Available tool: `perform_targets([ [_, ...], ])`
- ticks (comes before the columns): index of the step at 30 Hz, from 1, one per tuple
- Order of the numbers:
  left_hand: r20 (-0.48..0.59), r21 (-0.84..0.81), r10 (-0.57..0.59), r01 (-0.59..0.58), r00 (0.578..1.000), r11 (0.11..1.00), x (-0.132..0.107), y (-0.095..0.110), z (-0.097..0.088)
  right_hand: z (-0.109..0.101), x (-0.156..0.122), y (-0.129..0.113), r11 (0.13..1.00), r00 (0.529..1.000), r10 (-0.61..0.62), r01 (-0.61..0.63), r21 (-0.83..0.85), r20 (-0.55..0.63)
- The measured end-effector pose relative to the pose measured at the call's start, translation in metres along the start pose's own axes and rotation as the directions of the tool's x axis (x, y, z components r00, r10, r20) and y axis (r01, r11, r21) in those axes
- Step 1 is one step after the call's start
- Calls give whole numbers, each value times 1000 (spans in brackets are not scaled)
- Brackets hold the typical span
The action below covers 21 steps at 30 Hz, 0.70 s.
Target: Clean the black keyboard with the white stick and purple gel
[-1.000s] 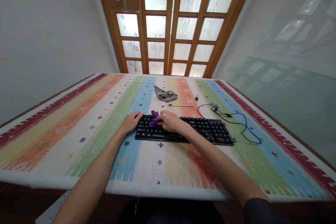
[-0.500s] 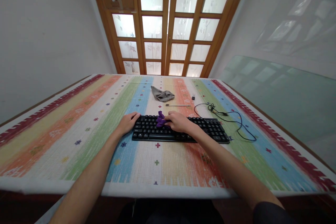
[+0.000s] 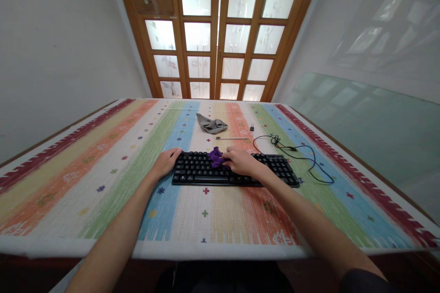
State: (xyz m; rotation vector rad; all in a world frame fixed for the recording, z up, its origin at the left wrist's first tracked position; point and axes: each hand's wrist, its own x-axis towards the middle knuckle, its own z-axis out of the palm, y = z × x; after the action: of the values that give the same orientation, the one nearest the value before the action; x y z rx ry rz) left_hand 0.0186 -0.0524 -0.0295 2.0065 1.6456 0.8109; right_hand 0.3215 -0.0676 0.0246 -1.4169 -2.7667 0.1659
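Note:
A black keyboard (image 3: 206, 179) lies flat across the middle of the striped tablecloth. My left hand (image 3: 166, 163) grips its left end, the thumb near the upper left corner and the other fingers partly hidden along the side. A bunched purple cloth (image 3: 216, 157) is pinched in the fingers of my right hand (image 3: 241, 161), against the upper middle keys. That hand and wrist cover part of the keys to the right of the cloth.
Beyond the keyboard are a crumpled grey cloth (image 3: 213, 126), a thin stick-like tool with a dark tip (image 3: 233, 138) and a small dark object with prongs (image 3: 252, 128). A black cable (image 3: 311, 155) loops off to the right. Wooden glazed doors (image 3: 216, 32) stand behind the table.
My right hand has slid a little to the right over the keys with the purple cloth. My left hand stays at the keyboard's left end.

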Motion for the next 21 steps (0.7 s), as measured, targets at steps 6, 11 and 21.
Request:
perform_targets([
  [6,3,5,6,-6,1000,1000,-1,1,0,-2,-5,3,1000,1000,9,-9,-18,4],
  [11,-2,4,11,-11,1000,1000,-2,3,-1,-4,-10,9,999,999,43,-42,-26,20],
  [21,-5,12,21,-21,1000,1000,0,0,1,-5,-24,23,999,999,49,-49,-19,9],
])
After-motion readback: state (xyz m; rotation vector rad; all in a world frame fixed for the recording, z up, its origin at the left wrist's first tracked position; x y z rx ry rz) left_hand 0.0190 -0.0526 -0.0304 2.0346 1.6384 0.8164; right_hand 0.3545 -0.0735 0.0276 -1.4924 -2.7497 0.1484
